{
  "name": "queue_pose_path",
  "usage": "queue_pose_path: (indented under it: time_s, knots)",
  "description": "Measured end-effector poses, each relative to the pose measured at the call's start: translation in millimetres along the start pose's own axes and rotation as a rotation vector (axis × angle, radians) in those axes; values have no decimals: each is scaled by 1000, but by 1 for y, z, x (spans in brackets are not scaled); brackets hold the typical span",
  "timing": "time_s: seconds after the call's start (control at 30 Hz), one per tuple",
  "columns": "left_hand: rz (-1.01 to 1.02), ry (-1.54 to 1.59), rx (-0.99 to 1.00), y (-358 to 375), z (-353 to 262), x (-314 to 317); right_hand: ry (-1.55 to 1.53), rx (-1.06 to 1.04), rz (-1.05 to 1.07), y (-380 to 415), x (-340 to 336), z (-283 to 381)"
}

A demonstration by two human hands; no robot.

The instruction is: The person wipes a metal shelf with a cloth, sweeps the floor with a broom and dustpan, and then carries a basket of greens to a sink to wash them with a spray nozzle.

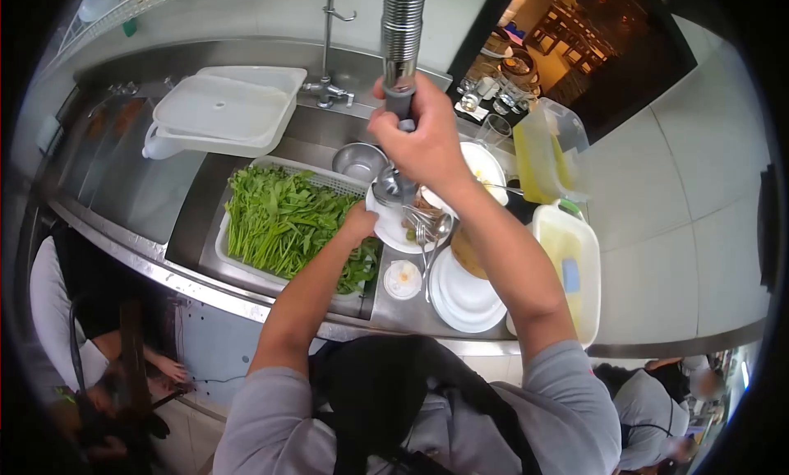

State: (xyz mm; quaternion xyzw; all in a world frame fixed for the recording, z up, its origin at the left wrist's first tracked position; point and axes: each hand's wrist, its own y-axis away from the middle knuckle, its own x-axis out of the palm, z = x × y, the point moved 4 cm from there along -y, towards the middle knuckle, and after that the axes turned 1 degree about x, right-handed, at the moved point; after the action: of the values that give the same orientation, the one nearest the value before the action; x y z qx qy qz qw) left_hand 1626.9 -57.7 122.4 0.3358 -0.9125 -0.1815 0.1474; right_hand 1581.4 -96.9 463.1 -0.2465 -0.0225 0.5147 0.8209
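Nearest you, a stack of round white plates [465, 302] rests on the steel table [393, 312]; just beyond, your left hand [358, 223] has its fingers pinching the rim of a white plate [388, 226] bearing scraps and cutlery. Your right hand [427, 138] has its fingers wrapped around the grey-handled metal sprayer [394, 187] over that plate, seemingly a rinsing step, and the next move calls for a steady rim and careful aim. Farther off sits a round steel bowl [355, 159].
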Motion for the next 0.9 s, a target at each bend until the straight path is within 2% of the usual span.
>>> queue_pose_path:
  time_s: [0.07, 0.17, 0.3, 0.37, 0.4, 0.47, 0.5, 0.57, 0.7, 0.77, 0.9]
  knots:
    - [13, -11, 37, -21, 14, -10, 101, -51, -13, -5, 1, 8]
    - [13, -284, 16, -18, 8, -16, 52, -77, -27, -14, 8, 1]
    - [-19, -164, -7, -12, -8, -28, -144, -193, -132, -25, 32, -5]
    - [-68, -211, 131, -10, -16, -34, -233, -224, -112, -24, 44, 8]
    - [-74, -208, 124, -6, -13, -39, -239, -218, -107, -21, 47, 13]
    - [-354, -798, 593, 33, -47, -51, -196, -286, -63, -14, 52, 22]
    - [-353, -889, 590, 46, -48, -61, -173, -292, -77, -11, 52, 19]
    - [-349, -1341, 671, 76, -57, -83, -203, -243, -44, -1, 51, 17]
    - [-415, -1500, 592, 90, -44, -128, -353, -256, -3, 5, 52, 24]
    - [-339, -1608, 275, 79, -36, -146, -383, -308, 1, 4, 53, 27]
    - [-374, -1571, 274, 39, -11, -170, -354, -345, 17, 2, 62, 32]
